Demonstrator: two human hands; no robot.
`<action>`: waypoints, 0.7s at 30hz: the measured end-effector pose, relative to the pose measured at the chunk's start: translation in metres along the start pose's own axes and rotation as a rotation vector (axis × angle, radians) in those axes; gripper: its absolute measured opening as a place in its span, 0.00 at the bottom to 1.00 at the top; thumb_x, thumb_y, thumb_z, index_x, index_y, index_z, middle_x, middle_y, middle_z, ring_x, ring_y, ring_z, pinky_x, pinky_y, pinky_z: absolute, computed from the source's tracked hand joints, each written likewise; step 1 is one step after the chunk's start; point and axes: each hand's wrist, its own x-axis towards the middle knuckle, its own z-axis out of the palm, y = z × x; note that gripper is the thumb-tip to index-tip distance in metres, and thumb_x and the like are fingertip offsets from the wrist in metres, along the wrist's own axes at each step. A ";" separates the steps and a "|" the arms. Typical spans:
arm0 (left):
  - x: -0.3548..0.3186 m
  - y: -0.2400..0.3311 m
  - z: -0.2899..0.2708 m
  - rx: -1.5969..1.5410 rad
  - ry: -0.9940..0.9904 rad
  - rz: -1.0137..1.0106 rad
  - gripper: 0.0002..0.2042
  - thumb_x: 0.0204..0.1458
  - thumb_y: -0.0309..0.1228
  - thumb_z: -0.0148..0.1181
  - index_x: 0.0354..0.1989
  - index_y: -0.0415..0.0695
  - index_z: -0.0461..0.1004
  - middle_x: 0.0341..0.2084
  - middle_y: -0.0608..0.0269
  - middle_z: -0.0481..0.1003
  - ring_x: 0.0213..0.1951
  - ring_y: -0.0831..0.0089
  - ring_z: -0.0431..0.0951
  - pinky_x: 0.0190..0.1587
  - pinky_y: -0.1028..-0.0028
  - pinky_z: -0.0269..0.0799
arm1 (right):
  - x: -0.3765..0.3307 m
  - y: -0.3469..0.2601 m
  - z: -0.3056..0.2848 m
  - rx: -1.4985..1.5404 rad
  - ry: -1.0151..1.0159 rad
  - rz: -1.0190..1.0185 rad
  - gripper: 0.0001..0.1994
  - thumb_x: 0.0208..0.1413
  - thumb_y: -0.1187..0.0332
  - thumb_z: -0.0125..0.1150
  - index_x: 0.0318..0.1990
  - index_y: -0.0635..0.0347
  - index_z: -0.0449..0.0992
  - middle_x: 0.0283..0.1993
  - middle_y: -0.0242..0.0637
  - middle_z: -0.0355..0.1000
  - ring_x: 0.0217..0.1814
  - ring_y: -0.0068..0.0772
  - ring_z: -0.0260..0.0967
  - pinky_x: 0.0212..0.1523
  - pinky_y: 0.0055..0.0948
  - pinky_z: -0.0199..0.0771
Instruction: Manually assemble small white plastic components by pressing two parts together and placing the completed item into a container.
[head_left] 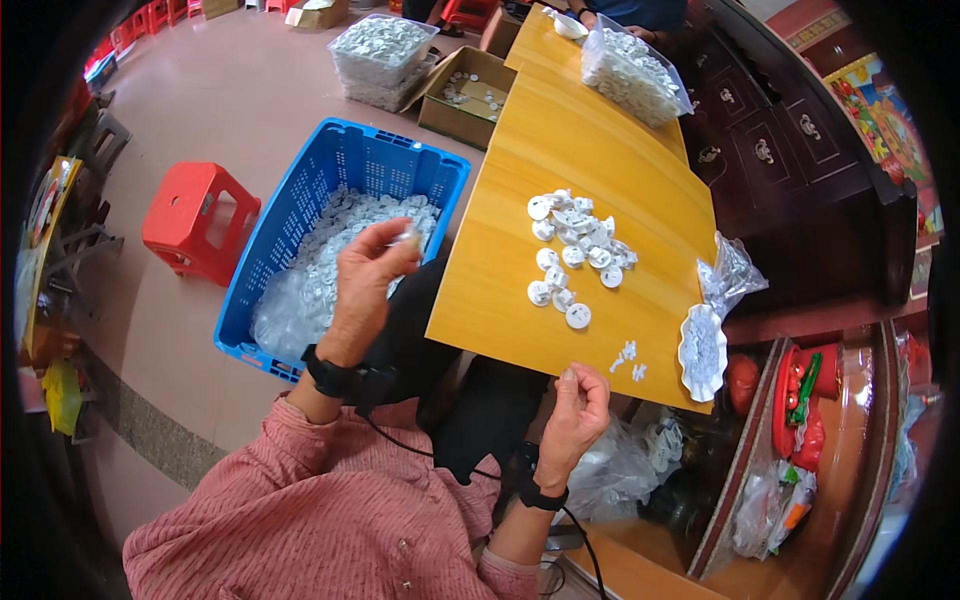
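My left hand (pixel 362 285) is raised over the near right side of a blue plastic crate (pixel 232 290). Its thumb and fingers pinch a small white plastic piece (pixel 408 236), partly covered by the fingertips. A heap of similar white round pieces (pixel 350 225) fills the crate's bottom. My right hand (pixel 577 415) is at the front edge of the yellow table (pixel 490 290), thumb pressed to curled fingers; whatever it may hold is too small to make out. Nearby on the table lie several tiny white parts (pixel 628 355), and farther back a loose pile of white round plastic pieces (pixel 575 240).
A white scalloped dish (pixel 690 375) of tiny parts stands at the table's right edge beside a clear bag (pixel 733 272). A full clear tub (pixel 632 75) sits at the far end, near another person's hand. A red stool (pixel 200 215) stands left of the crate.
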 end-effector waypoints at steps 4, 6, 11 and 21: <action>0.008 -0.009 -0.015 0.085 0.158 -0.007 0.18 0.54 0.27 0.66 0.52 0.36 0.75 0.37 0.61 0.79 0.34 0.78 0.78 0.35 0.79 0.75 | 0.001 0.013 -0.009 -0.039 0.036 -0.008 0.03 0.61 0.77 0.59 0.37 0.68 0.73 0.44 0.37 0.72 0.41 0.22 0.67 0.43 0.22 0.70; 0.005 -0.010 -0.009 0.146 0.198 0.007 0.18 0.54 0.27 0.66 0.53 0.36 0.75 0.36 0.62 0.79 0.34 0.79 0.78 0.35 0.79 0.75 | 0.001 0.013 -0.014 -0.048 0.045 0.019 0.03 0.61 0.77 0.59 0.37 0.69 0.73 0.46 0.39 0.70 0.43 0.24 0.67 0.45 0.23 0.70; -0.011 -0.010 0.023 0.303 0.012 0.212 0.12 0.56 0.25 0.63 0.48 0.38 0.77 0.32 0.67 0.78 0.32 0.82 0.76 0.35 0.80 0.73 | 0.008 0.010 -0.022 -0.342 0.174 -0.067 0.04 0.58 0.79 0.59 0.40 0.68 0.73 0.47 0.45 0.69 0.44 0.36 0.70 0.46 0.31 0.72; -0.040 -0.019 0.091 0.641 -0.347 0.498 0.07 0.51 0.22 0.64 0.38 0.36 0.78 0.32 0.55 0.74 0.29 0.66 0.77 0.32 0.71 0.73 | 0.016 0.020 -0.035 -1.116 0.048 -0.277 0.21 0.50 0.80 0.57 0.55 0.64 0.71 0.58 0.40 0.66 0.59 0.49 0.61 0.58 0.48 0.59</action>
